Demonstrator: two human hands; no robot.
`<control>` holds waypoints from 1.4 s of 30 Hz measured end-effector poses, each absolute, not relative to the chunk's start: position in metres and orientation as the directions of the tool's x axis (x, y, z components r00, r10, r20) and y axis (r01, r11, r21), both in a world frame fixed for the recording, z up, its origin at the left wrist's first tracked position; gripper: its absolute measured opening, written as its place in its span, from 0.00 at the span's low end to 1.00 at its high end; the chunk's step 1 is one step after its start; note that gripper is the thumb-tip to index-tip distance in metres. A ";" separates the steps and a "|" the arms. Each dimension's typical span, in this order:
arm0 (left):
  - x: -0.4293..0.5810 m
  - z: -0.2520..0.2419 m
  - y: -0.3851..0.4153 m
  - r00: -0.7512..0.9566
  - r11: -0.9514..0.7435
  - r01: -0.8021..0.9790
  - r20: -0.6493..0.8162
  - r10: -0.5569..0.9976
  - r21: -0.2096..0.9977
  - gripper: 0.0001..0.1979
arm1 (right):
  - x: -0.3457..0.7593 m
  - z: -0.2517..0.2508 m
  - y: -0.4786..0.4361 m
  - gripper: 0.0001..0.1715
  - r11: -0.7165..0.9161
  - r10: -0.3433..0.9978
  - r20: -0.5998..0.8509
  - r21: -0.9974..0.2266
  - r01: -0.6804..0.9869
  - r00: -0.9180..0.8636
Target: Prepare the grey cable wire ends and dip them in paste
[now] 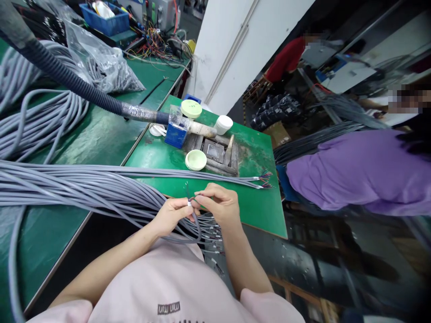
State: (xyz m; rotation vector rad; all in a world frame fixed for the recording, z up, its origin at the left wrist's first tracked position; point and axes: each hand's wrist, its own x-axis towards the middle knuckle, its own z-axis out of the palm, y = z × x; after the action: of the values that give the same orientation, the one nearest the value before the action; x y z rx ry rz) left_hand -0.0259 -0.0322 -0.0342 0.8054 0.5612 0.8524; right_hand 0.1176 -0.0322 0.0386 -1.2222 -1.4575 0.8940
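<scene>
Left of the green tabletop (256,215), a bundle of gray multi-core cables (77,188) runs across to it, its stripped ends lying on its surface. At the tabletop's near edge, the left hand (171,216) is clenched, pinching a gray cable (199,229) at a small white sleeve (189,203). Just beside it, the right hand (218,205) grasps that cable's thin wires between its fingertips (198,194). Right of the tabletop stands a person in a purple shirt (353,170).
</scene>
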 end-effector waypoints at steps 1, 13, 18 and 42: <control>-0.026 -0.034 -0.031 0.551 0.440 -0.468 -0.136 0.823 0.766 0.17 | 0.119 0.037 -0.033 0.04 0.236 0.969 0.248 -0.941 0.243 0.017; -0.026 -0.025 -0.017 0.606 0.611 -0.629 -0.190 0.773 0.481 0.18 | 0.153 0.016 -0.046 0.28 0.687 0.720 0.547 -0.473 0.552 -0.427; -0.019 -0.016 -0.014 0.612 0.602 -0.648 -0.151 0.776 0.467 0.16 | 0.151 0.009 -0.041 0.22 0.760 0.626 0.611 -0.341 0.553 -0.484; -0.074 0.025 -0.014 0.449 -0.629 -0.018 0.568 0.690 0.777 0.11 | 0.168 0.032 0.080 0.11 0.427 0.831 0.536 -0.445 0.787 -0.148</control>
State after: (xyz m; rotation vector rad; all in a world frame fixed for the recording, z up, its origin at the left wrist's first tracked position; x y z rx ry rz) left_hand -0.0738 -0.0135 0.0251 1.9647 0.5628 1.2234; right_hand 0.1685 0.0805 0.0318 -1.3683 -1.9385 0.0749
